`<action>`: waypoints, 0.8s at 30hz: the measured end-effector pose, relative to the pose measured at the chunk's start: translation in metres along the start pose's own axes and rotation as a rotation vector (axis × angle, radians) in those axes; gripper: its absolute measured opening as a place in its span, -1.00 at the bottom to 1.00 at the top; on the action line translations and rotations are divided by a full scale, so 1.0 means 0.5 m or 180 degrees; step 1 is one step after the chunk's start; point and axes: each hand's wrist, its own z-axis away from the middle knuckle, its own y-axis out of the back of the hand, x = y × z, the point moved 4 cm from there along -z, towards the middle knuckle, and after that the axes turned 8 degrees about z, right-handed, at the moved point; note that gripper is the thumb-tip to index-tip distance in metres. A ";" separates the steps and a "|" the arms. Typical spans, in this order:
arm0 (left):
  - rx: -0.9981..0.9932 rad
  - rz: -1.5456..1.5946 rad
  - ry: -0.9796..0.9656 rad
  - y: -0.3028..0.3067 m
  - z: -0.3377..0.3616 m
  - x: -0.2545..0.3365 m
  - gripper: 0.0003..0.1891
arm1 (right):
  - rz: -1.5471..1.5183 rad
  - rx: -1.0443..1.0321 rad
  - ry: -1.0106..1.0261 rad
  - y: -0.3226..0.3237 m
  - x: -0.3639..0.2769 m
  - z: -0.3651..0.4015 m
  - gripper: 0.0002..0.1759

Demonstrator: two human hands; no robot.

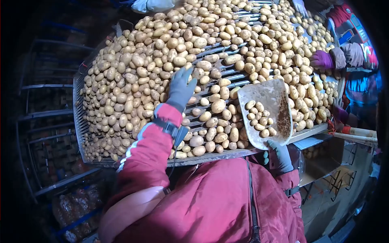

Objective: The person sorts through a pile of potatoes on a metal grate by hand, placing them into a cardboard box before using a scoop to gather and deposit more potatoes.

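Note:
A wide heap of potatoes [137, 60] covers a slatted metal sorting table [227, 77]. My left hand [180, 87], in a grey glove, reaches over the middle of the heap. Its fingers are apart at the potatoes beside the bare slats, and I see nothing held in them. At the table's near edge, my gloved right hand [280, 156] is closed on the near end of a worn, pale scoop [265, 91]. Several small potatoes [259, 117] lie in the scoop's left part, while brown dirt stains its right side. The scoop rests among the potatoes.
A co-worker's purple-gloved hand [322, 60] is over the potatoes on the right. Another gloved hand [300, 7] shows at the far right. Below the right edge stands an open cardboard box [322, 168] with potatoes inside. Metal racks [48, 113] stand at the left.

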 end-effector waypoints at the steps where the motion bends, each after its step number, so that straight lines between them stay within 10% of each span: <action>1: -0.0161 -0.0309 0.0254 0.035 -0.039 0.061 -0.53 | -0.0116 0.0102 -0.0019 -0.006 -0.002 -0.005 -0.72; 6: -0.1425 0.0062 0.0420 -0.105 -0.015 0.270 -0.36 | 0.0065 0.0139 0.0014 0.005 -0.020 -0.020 -0.68; 8: -0.0743 -0.0228 -0.0289 -0.024 0.034 0.393 -0.34 | 0.0108 0.0255 0.0072 0.020 -0.023 -0.029 -0.67; 10: -0.0976 0.0602 -0.0257 -0.005 0.061 0.398 -0.35 | 0.0149 0.0295 0.0028 0.017 -0.039 -0.023 -0.68; 11: -0.1377 0.3110 0.0676 -0.052 0.080 0.370 -0.48 | 0.0116 0.0364 0.0090 0.021 -0.038 -0.024 -0.69; 14: -0.1112 0.0466 0.0014 -0.020 0.066 0.296 -0.66 | 0.0023 0.0462 0.0125 0.032 -0.038 -0.032 -0.68; 24: -0.0586 0.0855 0.0156 -0.071 -0.045 0.233 -0.70 | -0.0012 0.0198 -0.0035 0.041 -0.026 -0.032 -0.64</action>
